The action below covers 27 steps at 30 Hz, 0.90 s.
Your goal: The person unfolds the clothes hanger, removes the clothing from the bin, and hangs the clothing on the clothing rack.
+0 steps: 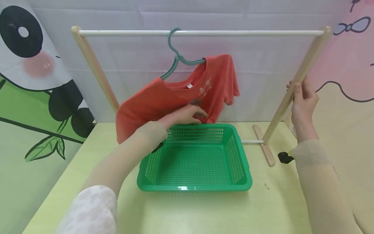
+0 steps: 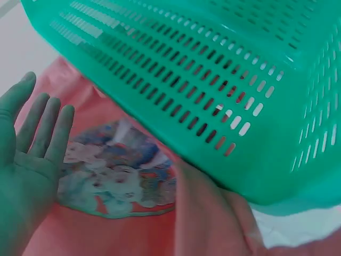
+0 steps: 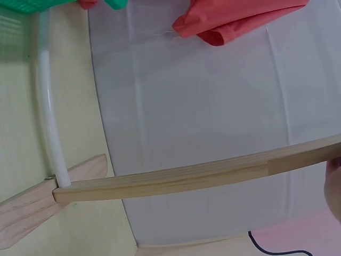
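A coral-red T-shirt (image 1: 175,97) with a printed front hangs on a teal hanger (image 1: 176,58), hooked over the white rail of the clothes rack (image 1: 204,33). The shirt slants down toward the left. My left hand (image 1: 190,114) is at the shirt's front, just above the back rim of the green basket (image 1: 245,175). In the left wrist view, the fingers of that hand (image 2: 34,144) extend beside the shirt's print (image 2: 117,170). My right hand (image 1: 304,100) grips the rack's right wooden post (image 1: 281,109) about halfway up; the right wrist view shows only its edge.
The perforated basket stands on the pale wooden table (image 1: 190,214) in front of the rack. A wooden foot (image 1: 264,146) supports the right post, joined by a low white bar (image 1: 252,141). Behind hangs a white cloth backdrop (image 1: 263,71), with cartoon-printed panels on both sides.
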Each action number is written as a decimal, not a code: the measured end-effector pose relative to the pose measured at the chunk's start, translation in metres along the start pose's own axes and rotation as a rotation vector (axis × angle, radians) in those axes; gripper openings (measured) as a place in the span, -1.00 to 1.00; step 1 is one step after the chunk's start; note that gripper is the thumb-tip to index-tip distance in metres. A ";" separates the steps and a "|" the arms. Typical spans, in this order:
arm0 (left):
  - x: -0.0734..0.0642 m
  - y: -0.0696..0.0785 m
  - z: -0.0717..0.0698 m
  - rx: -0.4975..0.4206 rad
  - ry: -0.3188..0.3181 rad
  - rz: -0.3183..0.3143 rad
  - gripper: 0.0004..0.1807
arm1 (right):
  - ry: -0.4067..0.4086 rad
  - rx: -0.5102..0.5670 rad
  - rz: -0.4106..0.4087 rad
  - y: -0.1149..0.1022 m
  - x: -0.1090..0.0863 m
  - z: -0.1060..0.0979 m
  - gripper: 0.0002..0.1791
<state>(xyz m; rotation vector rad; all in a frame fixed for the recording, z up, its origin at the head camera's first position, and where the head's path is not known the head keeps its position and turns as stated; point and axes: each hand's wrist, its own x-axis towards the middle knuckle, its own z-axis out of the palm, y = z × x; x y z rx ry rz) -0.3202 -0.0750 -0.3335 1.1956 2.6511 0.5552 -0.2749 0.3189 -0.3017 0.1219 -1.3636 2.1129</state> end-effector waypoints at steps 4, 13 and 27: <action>-0.009 0.015 -0.001 0.038 -0.004 0.051 -0.48 | 0.014 -0.019 0.013 -0.003 -0.001 0.002 -0.53; -0.043 0.044 -0.008 0.145 -0.002 0.101 -0.45 | -0.069 -0.224 0.106 -0.025 -0.012 0.007 -0.49; -0.156 0.074 -0.055 0.250 0.107 0.070 -0.37 | -0.497 -0.973 -0.094 -0.060 -0.067 0.004 -0.13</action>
